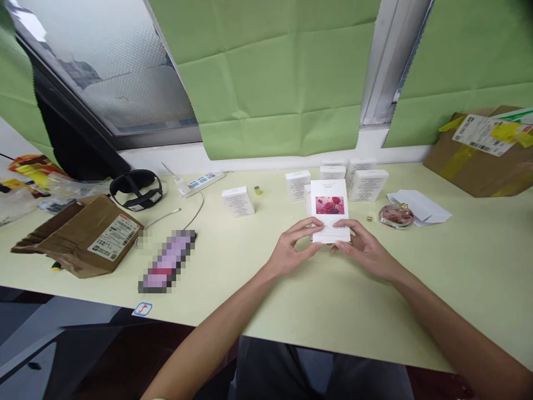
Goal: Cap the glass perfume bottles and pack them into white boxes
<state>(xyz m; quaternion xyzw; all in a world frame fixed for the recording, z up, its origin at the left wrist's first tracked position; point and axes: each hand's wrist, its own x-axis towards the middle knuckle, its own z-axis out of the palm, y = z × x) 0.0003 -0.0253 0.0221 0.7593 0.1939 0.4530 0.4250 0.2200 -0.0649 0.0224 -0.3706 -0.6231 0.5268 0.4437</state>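
Observation:
Both my hands hold a white box (329,194) with a red rose picture on its front, upright over the table. My left hand (295,244) grips its lower left side, thumb at the bottom edge and fingers on the front. On the lower right side, my right hand (362,248) grips it the same way. Behind it stand several similar white boxes (368,186), partly hidden. Off to the right of my right hand lies a round glass bottle (396,216) with pinkish contents and a gold top. A small gold piece (369,219) sits beside the bottle.
White papers (420,206) lie behind the bottle. A cardboard box (478,161) stands back right, an opened carton (83,239) left. A headset (136,190), power strip (204,183), blurred phone (169,261), single white box (238,201) and small gold cylinder (257,190) are on the table.

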